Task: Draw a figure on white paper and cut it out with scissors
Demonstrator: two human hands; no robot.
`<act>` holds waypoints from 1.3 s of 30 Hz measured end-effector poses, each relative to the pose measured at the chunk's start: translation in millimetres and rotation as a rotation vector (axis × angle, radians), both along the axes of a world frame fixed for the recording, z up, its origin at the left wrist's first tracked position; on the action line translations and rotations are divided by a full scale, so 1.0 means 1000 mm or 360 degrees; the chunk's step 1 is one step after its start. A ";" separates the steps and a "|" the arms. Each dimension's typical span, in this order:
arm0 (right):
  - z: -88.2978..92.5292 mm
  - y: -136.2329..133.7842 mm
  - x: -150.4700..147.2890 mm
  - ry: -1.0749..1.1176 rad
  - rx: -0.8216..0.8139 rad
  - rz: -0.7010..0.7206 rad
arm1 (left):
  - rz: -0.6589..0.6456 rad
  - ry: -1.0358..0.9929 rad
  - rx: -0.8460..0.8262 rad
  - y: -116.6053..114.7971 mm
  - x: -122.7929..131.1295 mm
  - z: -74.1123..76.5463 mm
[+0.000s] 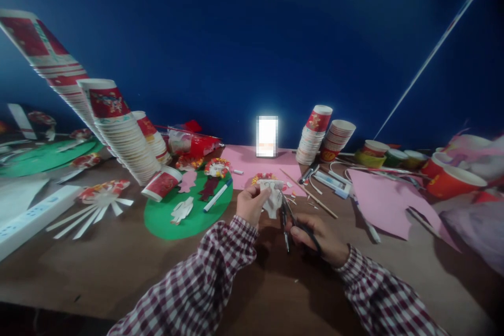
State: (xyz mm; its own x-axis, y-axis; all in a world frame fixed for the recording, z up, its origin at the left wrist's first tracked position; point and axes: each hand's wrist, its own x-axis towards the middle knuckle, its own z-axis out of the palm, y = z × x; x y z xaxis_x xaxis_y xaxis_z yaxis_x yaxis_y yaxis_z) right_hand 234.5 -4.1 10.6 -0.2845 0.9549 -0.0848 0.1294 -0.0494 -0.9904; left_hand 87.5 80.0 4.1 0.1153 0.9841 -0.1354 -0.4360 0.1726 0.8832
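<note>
My left hand (252, 205) pinches a small white paper cutout (272, 200) above the table, near the middle of the view. Its lower part hangs down from my fingers. Just to the right, my right hand (315, 237) is closed round the dark handles of a pair of scissors (289, 215). The blades point up and away from me, close to the cutout's right edge; whether they touch it is too small to tell. Beneath the scissors a dark pen (287, 244) seems to lie, partly hidden.
Left of my hands, a green paper disc (165, 220) holds paper figures and a marker (218, 195). Tall cup stacks (118, 131) lean at the left. Pink paper (244, 163), a bright screen (266, 136) and more cups (310, 142) stand behind. Pink sheets (384, 202) lie right.
</note>
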 end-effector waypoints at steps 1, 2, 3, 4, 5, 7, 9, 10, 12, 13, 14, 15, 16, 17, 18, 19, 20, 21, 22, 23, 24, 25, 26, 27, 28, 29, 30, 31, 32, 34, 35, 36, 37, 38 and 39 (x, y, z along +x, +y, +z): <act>-0.001 0.000 0.001 -0.0005 0.0003 0.0014 | 0.0002 0.0009 0.0005 0.000 0.000 0.000; -0.001 0.001 0.001 -0.0011 0.0006 0.0023 | 0.0000 0.0014 0.0010 0.000 0.000 0.000; -0.002 0.001 0.001 -0.0013 0.0010 0.0026 | -0.0005 0.0014 0.0022 0.000 0.000 -0.001; -0.002 0.001 0.001 -0.0011 0.0013 0.0023 | -0.0017 0.0010 0.0039 0.000 0.001 -0.001; -0.002 0.001 0.001 -0.0006 0.0016 0.0016 | -0.0027 0.0002 0.0056 -0.001 0.001 -0.001; -0.002 0.001 0.001 0.0008 0.0033 -0.0002 | -0.0042 -0.0017 0.0056 -0.002 0.003 -0.001; -0.002 0.001 0.000 0.0020 0.0054 -0.0017 | -0.0066 -0.0043 -0.0007 -0.002 0.004 -0.002; -0.002 0.001 0.000 0.0021 0.0061 -0.0016 | -0.0081 -0.0055 -0.0041 -0.002 0.004 -0.003; -0.001 0.002 0.000 0.0012 0.0065 -0.0011 | -0.0093 -0.0066 -0.0053 -0.002 0.003 -0.003; -0.001 0.002 0.000 0.0001 0.0061 -0.0007 | -0.0086 -0.0056 -0.0033 -0.001 0.003 -0.004; -0.001 0.002 0.000 -0.0011 0.0058 -0.0005 | -0.0076 -0.0038 -0.0004 -0.001 0.002 -0.004; -0.001 0.002 0.001 -0.0023 0.0056 -0.0005 | -0.0067 -0.0023 0.0022 0.000 0.002 -0.004; -0.001 0.002 0.001 -0.0030 0.0055 -0.0006 | -0.0074 -0.0012 0.0036 0.000 0.001 -0.003; -0.001 0.002 0.002 -0.0027 0.0058 -0.0007 | -0.0092 -0.0010 0.0032 0.000 0.001 -0.003; -0.002 0.002 0.003 -0.0021 0.0063 -0.0001 | -0.0111 -0.0018 0.0012 0.000 0.001 -0.002; -0.003 0.002 0.003 -0.0013 0.0072 0.0004 | -0.0126 -0.0032 -0.0019 -0.001 0.001 -0.001; -0.003 0.003 0.004 -0.0005 0.0084 0.0005 | -0.0129 -0.0047 -0.0054 -0.001 0.001 0.000; -0.004 0.003 0.004 0.0004 0.0094 0.0008 | -0.0129 -0.0057 -0.0089 -0.001 0.001 0.000; -0.005 0.003 0.005 0.0013 0.0098 0.0013 | -0.0126 -0.0062 -0.0121 -0.002 0.001 0.001; -0.005 0.003 0.005 0.0022 0.0099 0.0015 | -0.0128 -0.0068 -0.0146 -0.002 0.000 0.001; -0.006 0.004 0.005 0.0033 0.0094 0.0014 | -0.0148 -0.0076 -0.0167 -0.002 0.000 0.002; -0.006 0.004 0.005 0.0044 0.0083 0.0014 | -0.0191 -0.0087 -0.0193 -0.003 -0.001 0.002; -0.006 0.004 0.005 0.0053 0.0065 0.0013 | -0.0253 -0.0099 -0.0225 -0.003 -0.001 0.002; -0.006 0.004 0.005 0.0056 0.0043 0.0008 | -0.0322 -0.0115 -0.0258 -0.003 -0.002 0.002; -0.006 0.004 0.005 0.0053 0.0027 0.0003 | -0.0387 -0.0129 -0.0290 -0.003 -0.002 0.003; -0.007 0.004 0.005 0.0049 0.0018 0.0001 | -0.0437 -0.0137 -0.0316 -0.003 -0.003 0.003; -0.007 0.004 0.006 0.0045 0.0019 0.0004 | -0.0464 -0.0134 -0.0334 -0.004 -0.003 0.003; -0.008 0.004 0.006 0.0044 0.0031 0.0012 | -0.0464 -0.0126 -0.0340 -0.004 -0.003 0.003; -0.008 0.004 0.007 0.0046 0.0046 0.0022 | -0.0448 -0.0115 -0.0335 -0.004 -0.002 0.003; -0.009 0.004 0.007 0.0054 0.0057 0.0036 | -0.0417 -0.0084 -0.0311 -0.005 -0.001 0.003; -0.010 0.004 0.008 0.0055 0.0046 0.0035 | -0.0406 -0.0070 -0.0297 -0.006 -0.001 0.003; -0.010 0.005 0.008 0.0053 0.0032 0.0030 | -0.0402 -0.0060 -0.0287 -0.006 0.000 0.003; -0.010 0.005 0.007 0.0051 0.0022 0.0021 | -0.0403 -0.0056 -0.0280 -0.007 0.001 0.003; -0.009 0.005 0.007 0.0050 0.0018 0.0011 | -0.0403 -0.0061 -0.0275 -0.008 0.002 0.002; -0.009 0.005 0.006 0.0052 0.0023 0.0006 | -0.0402 -0.0078 -0.0272 -0.010 0.003 0.002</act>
